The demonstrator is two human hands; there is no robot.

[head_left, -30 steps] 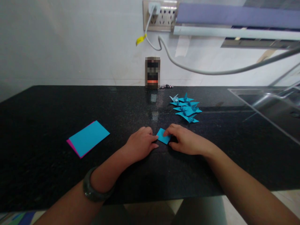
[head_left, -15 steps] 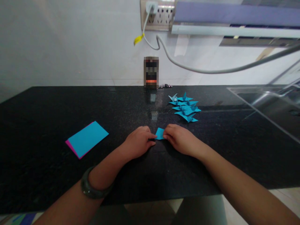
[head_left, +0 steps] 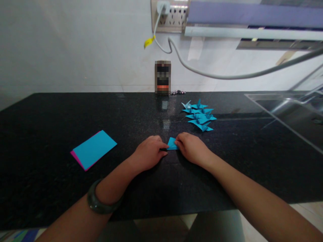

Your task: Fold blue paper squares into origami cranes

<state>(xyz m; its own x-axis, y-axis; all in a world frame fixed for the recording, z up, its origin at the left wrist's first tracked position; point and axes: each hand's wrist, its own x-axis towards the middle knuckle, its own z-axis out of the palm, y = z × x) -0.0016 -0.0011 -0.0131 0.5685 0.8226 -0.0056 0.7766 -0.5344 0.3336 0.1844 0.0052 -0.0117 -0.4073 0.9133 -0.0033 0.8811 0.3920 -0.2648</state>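
A small folded piece of blue origami paper (head_left: 172, 144) lies on the dark countertop between my two hands. The left corner is pinned under the index fingertip of my left hand (head_left: 151, 151), with the thumb just below it. My right hand (head_left: 193, 148) has its fingers closed on the paper's right side, where a fold runs across the sheet; its fingertips cover that end. Beyond my right hand sits a cluster of several blue folded paper cranes (head_left: 200, 117), with one paler crane (head_left: 187, 105) at the back left.
To the left lies a stack of blue and pink paper sheets (head_left: 95, 149). A phone-like device (head_left: 163, 77), blurred out, leans on the wall beside a beaded strand (head_left: 178, 92). A grey cable (head_left: 217, 77) hangs from the wall socket (head_left: 174, 16). At the right is a metal sink (head_left: 282, 114).
My right hand has shifted slightly up and left over the paper, and a slanted fold now shows on it. My left hand keeps its place.
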